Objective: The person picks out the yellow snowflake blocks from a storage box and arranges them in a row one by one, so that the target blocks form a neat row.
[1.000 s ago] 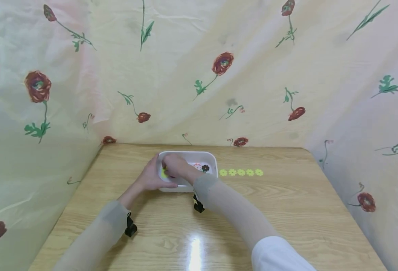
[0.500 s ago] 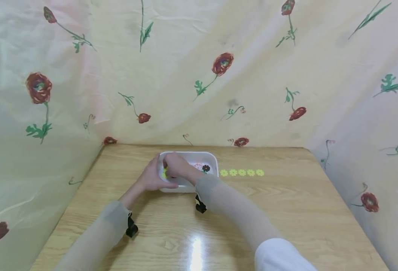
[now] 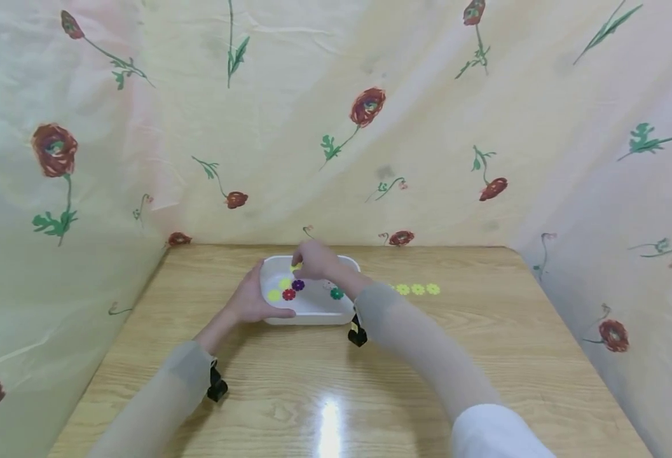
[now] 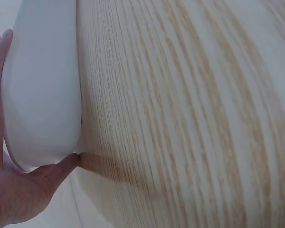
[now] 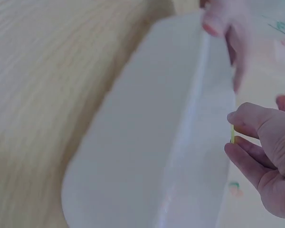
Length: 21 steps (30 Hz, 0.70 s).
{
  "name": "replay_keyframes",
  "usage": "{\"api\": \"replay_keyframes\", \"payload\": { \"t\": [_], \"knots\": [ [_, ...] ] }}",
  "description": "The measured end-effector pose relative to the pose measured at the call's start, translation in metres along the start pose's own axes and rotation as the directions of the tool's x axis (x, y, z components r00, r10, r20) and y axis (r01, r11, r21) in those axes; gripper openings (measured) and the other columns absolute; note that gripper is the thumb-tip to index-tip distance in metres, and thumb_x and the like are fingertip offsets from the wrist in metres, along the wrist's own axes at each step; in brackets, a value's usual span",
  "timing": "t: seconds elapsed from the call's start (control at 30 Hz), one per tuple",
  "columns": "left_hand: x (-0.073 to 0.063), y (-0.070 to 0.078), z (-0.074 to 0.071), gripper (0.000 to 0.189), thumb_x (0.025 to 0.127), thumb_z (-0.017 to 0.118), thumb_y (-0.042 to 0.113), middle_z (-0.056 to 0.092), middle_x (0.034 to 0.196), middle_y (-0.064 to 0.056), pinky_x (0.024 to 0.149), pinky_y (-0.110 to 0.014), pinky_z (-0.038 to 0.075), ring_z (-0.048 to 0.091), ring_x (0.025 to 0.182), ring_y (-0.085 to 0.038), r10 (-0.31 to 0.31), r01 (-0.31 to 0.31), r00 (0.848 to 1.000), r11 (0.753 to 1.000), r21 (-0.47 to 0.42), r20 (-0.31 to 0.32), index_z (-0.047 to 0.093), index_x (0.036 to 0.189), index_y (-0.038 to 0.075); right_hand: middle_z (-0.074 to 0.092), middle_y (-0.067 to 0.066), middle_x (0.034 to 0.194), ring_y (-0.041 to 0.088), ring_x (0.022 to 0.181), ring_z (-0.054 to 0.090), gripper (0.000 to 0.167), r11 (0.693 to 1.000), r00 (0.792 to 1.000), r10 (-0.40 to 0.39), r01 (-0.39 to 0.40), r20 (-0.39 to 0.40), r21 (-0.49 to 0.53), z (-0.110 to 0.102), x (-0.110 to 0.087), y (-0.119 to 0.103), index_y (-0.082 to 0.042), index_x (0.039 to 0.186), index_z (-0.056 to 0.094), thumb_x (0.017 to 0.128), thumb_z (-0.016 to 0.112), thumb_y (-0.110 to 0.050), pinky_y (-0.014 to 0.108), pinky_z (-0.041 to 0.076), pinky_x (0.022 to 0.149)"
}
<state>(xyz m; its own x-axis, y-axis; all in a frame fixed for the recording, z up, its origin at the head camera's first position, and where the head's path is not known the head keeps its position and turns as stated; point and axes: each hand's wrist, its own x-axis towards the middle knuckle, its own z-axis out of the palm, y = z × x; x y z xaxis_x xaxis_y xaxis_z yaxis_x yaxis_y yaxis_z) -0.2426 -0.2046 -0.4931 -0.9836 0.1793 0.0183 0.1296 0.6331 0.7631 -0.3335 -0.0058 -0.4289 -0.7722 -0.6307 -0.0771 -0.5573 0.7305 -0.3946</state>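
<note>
A white plastic tub [image 3: 309, 319] stands toward the back of the table. My left hand [image 3: 248, 299] grips its left end, thumb lying along the front rim; the left wrist view shows fingers wrapped about the tub's end wall [image 4: 42, 90]. Over the tub, my right hand [image 3: 320, 262] pinches a thin yellow flower-shaped piece [image 3: 296, 268], which appears edge-on as a yellow flower piece [image 5: 232, 134] between thumb and fingers in the right wrist view. Inside lie more flower pieces: yellow [image 3: 274, 295], a red one [image 3: 288, 294], a purple one [image 3: 298, 285] and a green one [image 3: 337, 294].
Right of the tub, several yellow flower pieces [image 3: 418, 289] form a row on the wooden table [image 3: 290, 381], its left end hidden behind my right forearm. A poppy-patterned cloth [image 3: 290, 127] hangs behind the table and along both sides.
My right hand has risen from the tub's left part and moved right, now with a yellow flower piece pinched in it. Pieces it covered are visible. The left hand keeps its grip.
</note>
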Motion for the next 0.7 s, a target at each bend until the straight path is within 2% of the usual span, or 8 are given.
{"api": "replay_keyframes", "payload": {
  "t": [0.23, 0.47, 0.7],
  "knots": [
    [0.001, 0.0, 0.001, 0.123, 0.069, 0.101, 0.04, 0.052, 0.15, -0.016, 0.112, -0.06, 0.05, 0.056, 0.13, -0.036, 0.028, -0.028, 1.0, 0.999, -0.028, -0.009, 0.027, 0.163, 0.011, 0.081, 0.008, 0.109, 0.021, 0.1, 0.073, 0.02, 0.999, 0.997, 0.024, -0.026, -0.077, -0.025, -0.022, -0.013, 0.029, -0.008, 0.109, 0.081, 0.09, 0.084, -0.015, 0.033, 0.061, 0.092],
    [0.001, 0.0, 0.002, 0.124, 0.068, 0.1, 0.046, 0.053, 0.149, -0.015, 0.112, -0.061, 0.05, 0.055, 0.129, -0.035, 0.019, -0.019, 1.0, 1.0, -0.016, -0.015, 0.026, 0.163, 0.013, 0.082, 0.007, 0.107, 0.02, 0.094, 0.073, 0.018, 0.996, 0.994, 0.048, -0.056, -0.095, -0.074, -0.036, -0.025, 0.054, -0.01, 0.106, 0.082, 0.089, 0.084, -0.017, 0.031, 0.061, 0.086],
    [0.0, 0.002, 0.003, 0.127, 0.065, 0.101, 0.05, 0.054, 0.147, -0.013, 0.112, -0.059, 0.051, 0.055, 0.129, -0.034, 0.015, -0.015, 1.0, 1.0, -0.005, -0.015, 0.026, 0.163, 0.015, 0.082, 0.009, 0.107, 0.022, 0.095, 0.074, 0.019, 0.99, 0.992, 0.079, -0.089, -0.095, -0.106, -0.051, -0.04, 0.072, -0.008, 0.106, 0.083, 0.09, 0.082, -0.018, 0.034, 0.061, 0.088]
  ]
}}
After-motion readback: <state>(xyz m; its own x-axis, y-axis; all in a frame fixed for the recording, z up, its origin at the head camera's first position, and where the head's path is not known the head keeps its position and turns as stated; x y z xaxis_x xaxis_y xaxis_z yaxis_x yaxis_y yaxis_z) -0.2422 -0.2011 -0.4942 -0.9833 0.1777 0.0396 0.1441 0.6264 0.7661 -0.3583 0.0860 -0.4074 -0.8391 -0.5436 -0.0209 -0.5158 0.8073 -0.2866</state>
